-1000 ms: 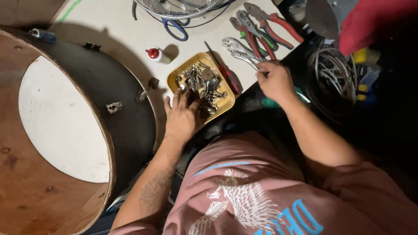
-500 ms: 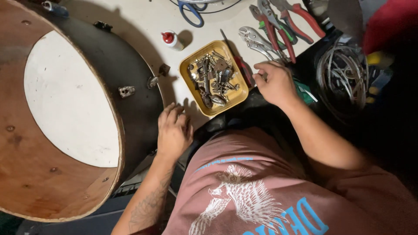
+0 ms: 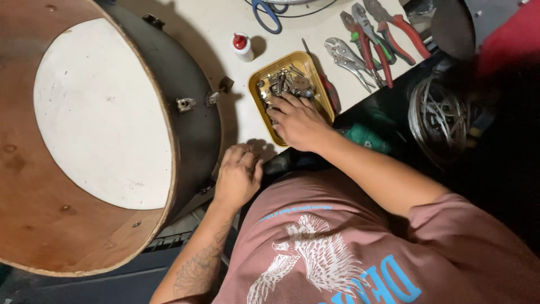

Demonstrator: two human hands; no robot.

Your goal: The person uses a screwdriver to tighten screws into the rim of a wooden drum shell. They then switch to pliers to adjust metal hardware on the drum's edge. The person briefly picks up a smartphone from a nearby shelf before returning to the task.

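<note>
Since half a second ago, the right hand (image 3: 298, 121) has left the table edge and now digs into the yellow tray (image 3: 256, 84) of metal hardware (image 3: 284, 81) — fingers spread among the pieces, nothing visibly pinched. Left hand (image 3: 239, 174) rests loosely curled at the table edge beside the drum shell (image 3: 197, 124), holding nothing. Small, hard, light bits, likely slippery — best pinched singly at a shank. They lie directly beneath the right fingertips.

White table (image 3: 225, 22), yellow tray (image 3: 323, 93), pliers (image 3: 388, 34), glue bottle (image 3: 243, 47), scissors (image 3: 266, 12)
</note>
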